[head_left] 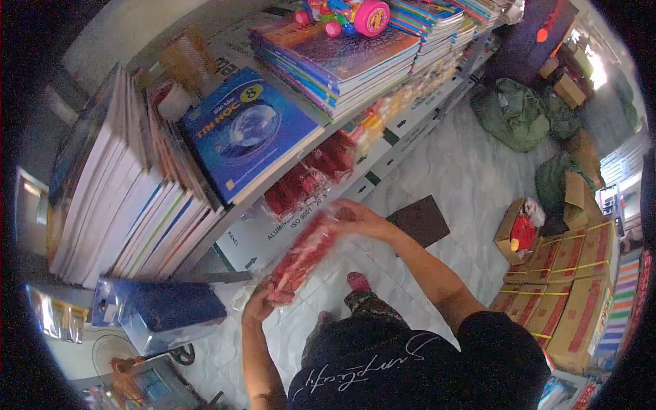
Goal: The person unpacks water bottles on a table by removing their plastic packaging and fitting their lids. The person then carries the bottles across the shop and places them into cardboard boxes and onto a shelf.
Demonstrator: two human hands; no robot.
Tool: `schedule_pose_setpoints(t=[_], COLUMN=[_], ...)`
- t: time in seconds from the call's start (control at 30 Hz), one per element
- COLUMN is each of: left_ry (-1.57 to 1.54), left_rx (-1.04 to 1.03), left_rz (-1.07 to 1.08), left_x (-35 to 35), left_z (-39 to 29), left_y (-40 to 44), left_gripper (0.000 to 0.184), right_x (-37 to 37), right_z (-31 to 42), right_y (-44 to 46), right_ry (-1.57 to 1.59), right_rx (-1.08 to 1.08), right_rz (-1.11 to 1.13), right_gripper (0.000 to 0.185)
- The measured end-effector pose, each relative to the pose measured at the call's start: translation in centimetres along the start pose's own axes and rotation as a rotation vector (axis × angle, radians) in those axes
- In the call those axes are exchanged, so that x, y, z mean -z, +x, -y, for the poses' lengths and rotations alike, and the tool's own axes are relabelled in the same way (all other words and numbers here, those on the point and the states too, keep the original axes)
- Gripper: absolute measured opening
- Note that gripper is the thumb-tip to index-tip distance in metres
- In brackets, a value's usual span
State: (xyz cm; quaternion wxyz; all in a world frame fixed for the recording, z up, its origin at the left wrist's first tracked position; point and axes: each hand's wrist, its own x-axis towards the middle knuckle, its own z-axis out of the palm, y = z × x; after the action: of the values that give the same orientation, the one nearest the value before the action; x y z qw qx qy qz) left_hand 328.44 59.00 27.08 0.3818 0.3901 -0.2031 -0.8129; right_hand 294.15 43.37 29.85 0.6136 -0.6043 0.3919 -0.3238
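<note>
A long red package in clear plastic wrap (302,258) is held slantwise between my two hands, in front of the shelf. My left hand (258,305) grips its near lower end. At the far upper end, my right hand (350,217) is closed around it, slightly blurred. What is inside the wrap cannot be made out. Similar red packages in clear plastic (301,188) lie on the lower shelf just beyond it.
Upper shelf: standing books (116,198), a blue book (253,130), stacked books (342,61) and a colourful toy with pink wheels (355,17). Floor: a dark mat (420,221), green sacks (512,113) and strapped cartons (560,273). A blue plastic-wrapped bundle (171,307) is at left.
</note>
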Motion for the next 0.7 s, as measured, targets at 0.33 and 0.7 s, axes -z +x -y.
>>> schedule_pose_setpoints(t=[0.33,0.7], left_ry=[-0.616,-0.449], left_rx=[-0.375,-0.478], left_rz=[-0.362,-0.662], left_x=[-3.4,-0.7], left_z=[0.0,-2.2], left_y=[12.5,27.4], left_gripper=[0.057,0.046], right_x=[0.0,6.5], right_z=[-7.3,-18.6], right_y=[0.4,-18.6], right_ry=[0.309,-0.018], right_rx=[-0.23,-0.627], right_rz=[0.175,-0.003], right_gripper=[0.049,0.053])
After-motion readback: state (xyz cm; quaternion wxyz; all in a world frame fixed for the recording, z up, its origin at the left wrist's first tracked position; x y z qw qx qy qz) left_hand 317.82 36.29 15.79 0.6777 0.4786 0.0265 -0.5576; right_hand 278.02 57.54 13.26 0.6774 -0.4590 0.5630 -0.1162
